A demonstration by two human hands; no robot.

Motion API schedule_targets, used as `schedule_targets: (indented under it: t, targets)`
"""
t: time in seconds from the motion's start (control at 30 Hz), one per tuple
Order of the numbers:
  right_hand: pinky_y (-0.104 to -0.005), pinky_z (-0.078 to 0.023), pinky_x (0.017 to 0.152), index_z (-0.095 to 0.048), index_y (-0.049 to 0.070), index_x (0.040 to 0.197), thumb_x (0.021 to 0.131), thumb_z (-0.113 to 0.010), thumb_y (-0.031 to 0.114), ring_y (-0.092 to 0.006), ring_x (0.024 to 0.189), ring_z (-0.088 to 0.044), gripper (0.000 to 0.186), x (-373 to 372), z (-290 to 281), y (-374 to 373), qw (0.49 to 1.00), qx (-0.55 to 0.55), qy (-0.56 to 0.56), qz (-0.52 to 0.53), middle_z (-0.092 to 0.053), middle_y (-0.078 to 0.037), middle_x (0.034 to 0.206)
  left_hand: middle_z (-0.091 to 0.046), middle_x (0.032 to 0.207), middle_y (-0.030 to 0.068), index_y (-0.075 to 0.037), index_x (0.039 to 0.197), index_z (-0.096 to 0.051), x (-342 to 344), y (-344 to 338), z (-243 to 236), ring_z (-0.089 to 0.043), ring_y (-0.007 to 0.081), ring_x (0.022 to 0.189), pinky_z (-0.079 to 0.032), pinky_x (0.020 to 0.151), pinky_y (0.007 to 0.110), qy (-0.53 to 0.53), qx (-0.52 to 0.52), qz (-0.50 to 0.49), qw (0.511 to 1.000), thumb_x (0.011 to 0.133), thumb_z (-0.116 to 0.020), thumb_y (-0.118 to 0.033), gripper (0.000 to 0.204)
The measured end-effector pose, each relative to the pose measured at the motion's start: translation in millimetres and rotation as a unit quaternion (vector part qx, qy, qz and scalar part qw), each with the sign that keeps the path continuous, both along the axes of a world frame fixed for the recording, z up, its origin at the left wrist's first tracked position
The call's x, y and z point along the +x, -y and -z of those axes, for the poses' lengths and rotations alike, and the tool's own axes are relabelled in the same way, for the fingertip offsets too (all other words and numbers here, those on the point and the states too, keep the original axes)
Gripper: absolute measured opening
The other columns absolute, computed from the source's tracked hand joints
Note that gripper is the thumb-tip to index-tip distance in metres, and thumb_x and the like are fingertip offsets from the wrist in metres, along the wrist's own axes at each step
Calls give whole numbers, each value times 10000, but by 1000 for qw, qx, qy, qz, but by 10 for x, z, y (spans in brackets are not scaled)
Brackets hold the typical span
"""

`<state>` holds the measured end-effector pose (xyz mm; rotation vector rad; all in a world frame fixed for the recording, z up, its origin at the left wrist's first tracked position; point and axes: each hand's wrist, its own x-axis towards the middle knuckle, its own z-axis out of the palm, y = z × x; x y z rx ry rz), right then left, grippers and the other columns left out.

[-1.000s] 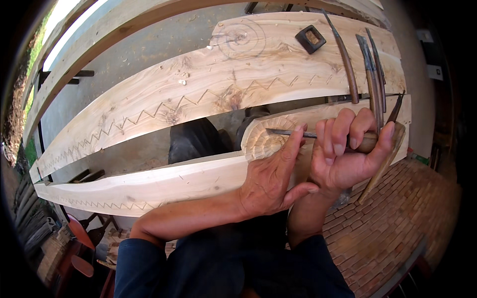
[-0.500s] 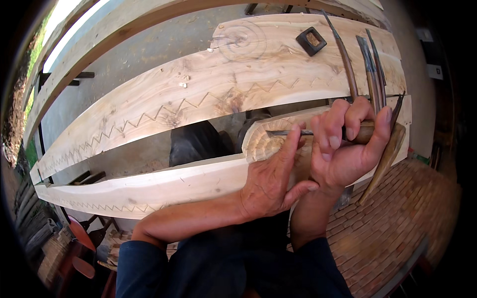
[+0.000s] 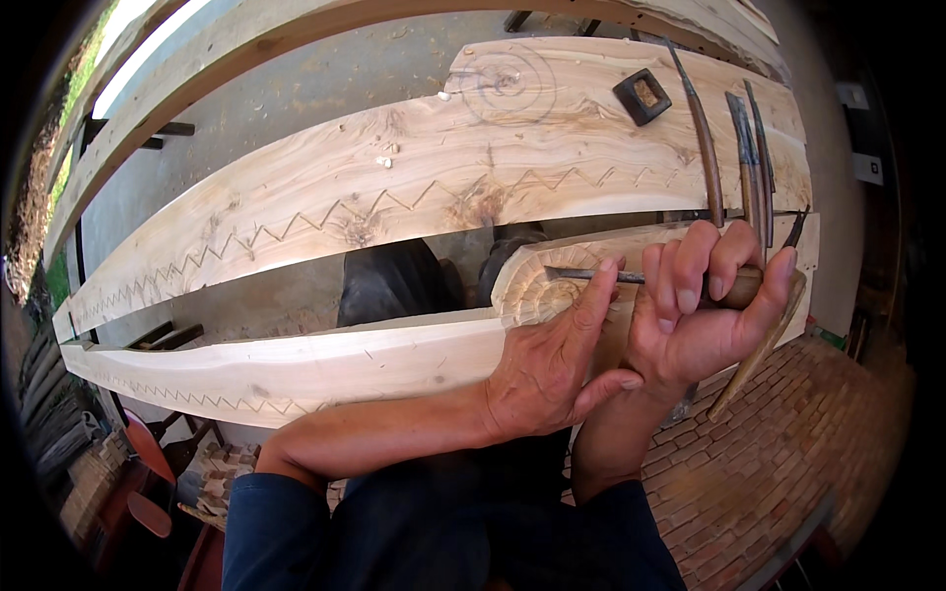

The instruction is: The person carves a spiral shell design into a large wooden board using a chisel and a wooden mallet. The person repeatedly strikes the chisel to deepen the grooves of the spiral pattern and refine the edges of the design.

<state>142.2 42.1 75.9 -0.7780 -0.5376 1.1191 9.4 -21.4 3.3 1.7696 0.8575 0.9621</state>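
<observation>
Head view, read as a clock face: the person's right hand (image 3: 705,305) is at three o'clock, palm turned up, its fingers curled around the wooden handle of a chisel (image 3: 601,277). The metal shaft points toward nine o'clock, and its tip lies over the round carved end (image 3: 527,286) of the near board (image 3: 414,360), just off the centre toward three; whether the edge bites into the wood cannot be told. The left hand (image 3: 542,369) is between four and five o'clock, fingers straight and thumb spread, one finger lying across the shaft; whether it also pinches the shaft cannot be told.

The near board stretches from nine o'clock to three, with a zigzag line near its narrow end. Beyond it the far board (image 3: 325,192) runs from nine to two, also marked with a zigzag. It bears drawn circles (image 3: 506,82) at twelve, wood chips (image 3: 384,162) at eleven and a small black box (image 3: 642,97) at one. Near two o'clock lie a long-handled tool (image 3: 702,138) and, beside it, more tools (image 3: 746,158). Past three, a wooden stick (image 3: 754,369) sits partly hidden by the right hand. Brick paving (image 3: 759,463) shows at four.
</observation>
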Motion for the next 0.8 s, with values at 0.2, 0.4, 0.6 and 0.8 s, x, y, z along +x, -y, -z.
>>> schedule_targets:
  t: [0.2, 0.4, 0.6, 0.8]
  targets:
    - [-262, -231, 397, -404, 127, 714, 1161, -384, 548, -112, 415, -226, 614, 26, 24, 34, 1000, 7, -6, -4, -418, -64, 554, -488, 1608, 327, 129, 1689, -125, -25, -3, -48, -691, 394, 1313, -612, 982, 424, -8, -6, 8, 1000, 979, -784, -487, 1148]
    - [-268, -233, 398, -396, 130, 716, 1157, -391, 554, -117, 416, -232, 611, 43, 40, 61, 1000, 9, -11, -5, -407, -64, 547, -474, 1621, 325, 127, 1689, -130, -15, 11, -36, -692, 390, 1311, -612, 988, 423, -11, 1, 8, 1000, 958, -817, -452, 1159]
    - [-279, -238, 396, -386, 126, 721, 1158, -382, 547, -123, 413, -233, 607, 59, 53, 47, 1000, 10, -4, -12, -396, -61, 544, -611, 1491, 312, 131, 1683, -158, -12, 13, -72, -742, 384, 1220, -627, 949, 419, -17, -10, -8, 1000, 938, -839, -457, 1168]
    - [-281, -237, 395, -386, 128, 723, 1156, -378, 545, -121, 408, -220, 601, 78, 64, 28, 1000, 3, -9, -17, -394, -58, 539, -650, 1443, 304, 134, 1678, -177, 15, 7, -69, -760, 382, 1172, -636, 905, 408, -9, -8, -20, 1000, 932, -847, -452, 1161]
